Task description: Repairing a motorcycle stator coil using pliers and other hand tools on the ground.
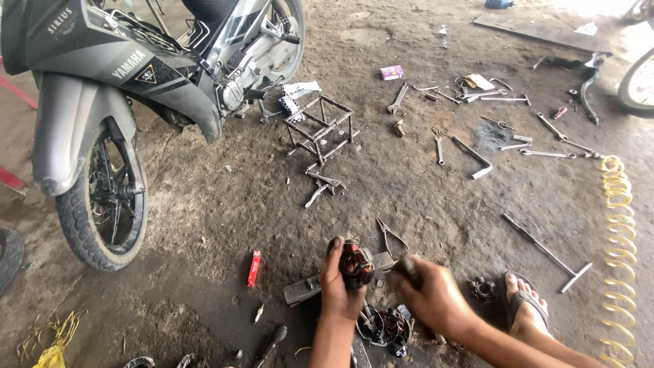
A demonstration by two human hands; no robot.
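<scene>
Lower centre of the frame: we see the left hand [338,281] closed around a small dark-red wound part [355,264], gripped with the fingers curled and held upright above the dirt floor [422,197]. Just to its right, the right hand [430,294] is clenched, its fingers folded near the part; whether it holds a tool we cannot tell, as the fingers blur. Beneath both hands lie a grey metal bar [306,289] and a second dark wound component [385,327]. Pliers [390,236] rest just above the hands. To the left, a red lighter [254,268] lies on the floor. At lower right, a sandalled foot [523,300] rests near a T-handle wrench [548,253]. A yellow coiled hose [618,252] runs down the right edge. In the upper left stands a grey motorcycle [136,75], with a small metal frame stand [320,127] beside it and spanners [518,129] scattered across the upper right.
</scene>
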